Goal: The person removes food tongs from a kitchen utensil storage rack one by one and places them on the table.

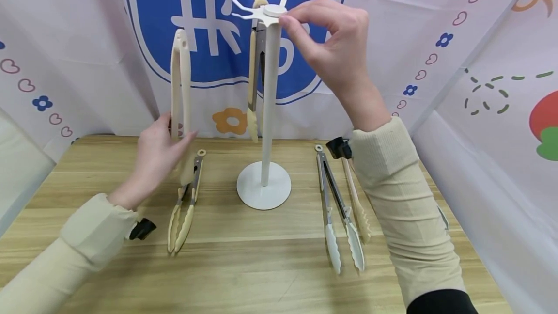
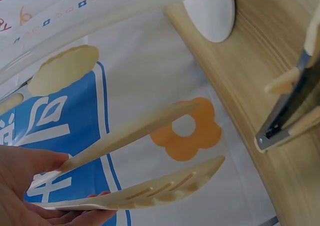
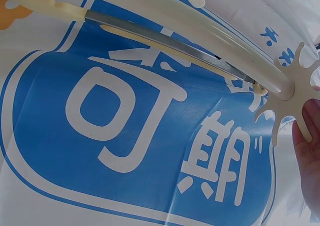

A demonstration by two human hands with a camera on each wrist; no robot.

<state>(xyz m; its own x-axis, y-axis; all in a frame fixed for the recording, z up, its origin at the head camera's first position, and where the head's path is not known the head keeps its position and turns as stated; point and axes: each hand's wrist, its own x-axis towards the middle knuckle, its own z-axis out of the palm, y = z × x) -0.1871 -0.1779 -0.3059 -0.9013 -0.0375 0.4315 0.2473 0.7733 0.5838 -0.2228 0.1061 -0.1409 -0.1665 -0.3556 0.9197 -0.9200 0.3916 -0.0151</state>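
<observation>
My left hand (image 1: 159, 151) holds cream plastic tongs (image 1: 185, 67) upright, hinge end up, left of a white stand (image 1: 271, 96). In the left wrist view thumb and fingers lie along the two arms of these tongs (image 2: 127, 138), which are spread apart with slotted tips. With thumb and fingers my right hand (image 1: 340, 38) pinches the edge of the stand's hooked top (image 3: 291, 105). From a hook at the back hang metal tongs with cream tips (image 3: 165, 40), partly hidden behind the pole in the head view.
On the wooden table (image 1: 244, 265) lie metal tongs with cream tips (image 1: 185, 217) at left. Metal tongs with pale grey tips (image 1: 333, 246) lie at right, beside cream tongs (image 1: 358, 207) partly covered by my right sleeve. A printed cloth (image 1: 209, 103) hangs behind the stand.
</observation>
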